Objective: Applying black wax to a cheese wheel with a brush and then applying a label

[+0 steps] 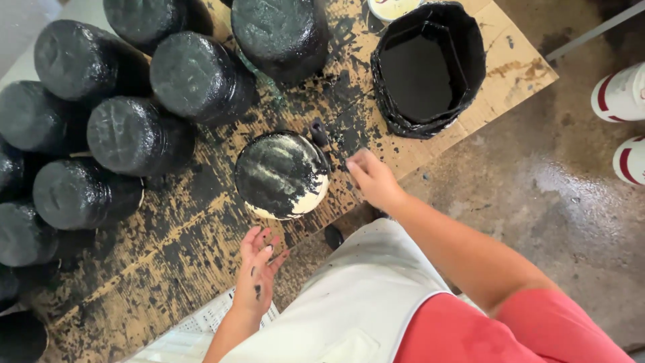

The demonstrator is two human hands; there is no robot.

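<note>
Fingers point(259, 243) of the left hand point(257, 272) spread empty; right hand point(371, 178) fingers curl beside the half-blackened cream pot point(282, 175) on the paint-spattered cardboard point(175, 235). Coat evenly, steadying the pot.

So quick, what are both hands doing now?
Left hand: open, fingers spread, holding nothing.
Right hand: by the half-painted round pot; grip cannot be told.

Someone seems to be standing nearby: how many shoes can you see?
2: both white-and-red shoes are at the right edge on the floor, one above the other, each partly cut off by the frame.
</note>
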